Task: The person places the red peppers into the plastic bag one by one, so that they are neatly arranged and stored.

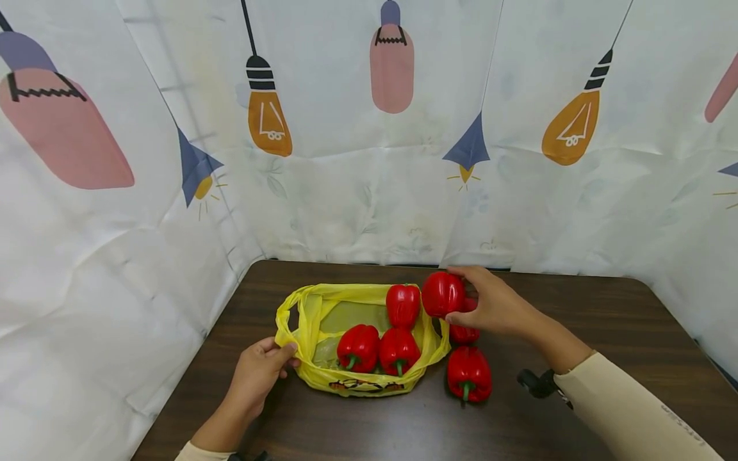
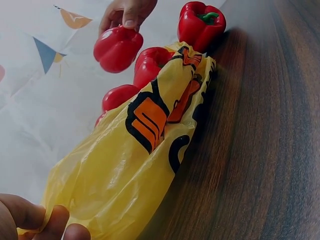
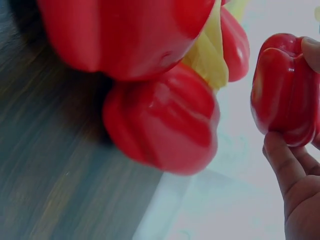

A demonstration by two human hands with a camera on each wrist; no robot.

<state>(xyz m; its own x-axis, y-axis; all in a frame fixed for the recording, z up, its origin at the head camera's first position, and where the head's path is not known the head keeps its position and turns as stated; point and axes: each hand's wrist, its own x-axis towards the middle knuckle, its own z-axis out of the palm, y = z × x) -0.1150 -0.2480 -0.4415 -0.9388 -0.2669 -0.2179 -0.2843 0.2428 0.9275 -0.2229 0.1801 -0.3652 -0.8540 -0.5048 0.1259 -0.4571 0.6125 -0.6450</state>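
Note:
My right hand grips a red bell pepper between thumb and fingers, raised near the right edge of a yellow plastic bag. In the right wrist view the held bell pepper is up off the table. My left hand pinches the bag's left side near its handle, thumb on top; the left wrist view shows its fingertips on the thin plastic. The bag lies with its mouth spread, and three red bell peppers with green stems sit in its right half.
Right of the bag, a red bell pepper lies on the dark wood table. Behind it, more red pepper shows, partly covered by my right hand. A white curtain printed with lamps hangs behind the table and along its sides.

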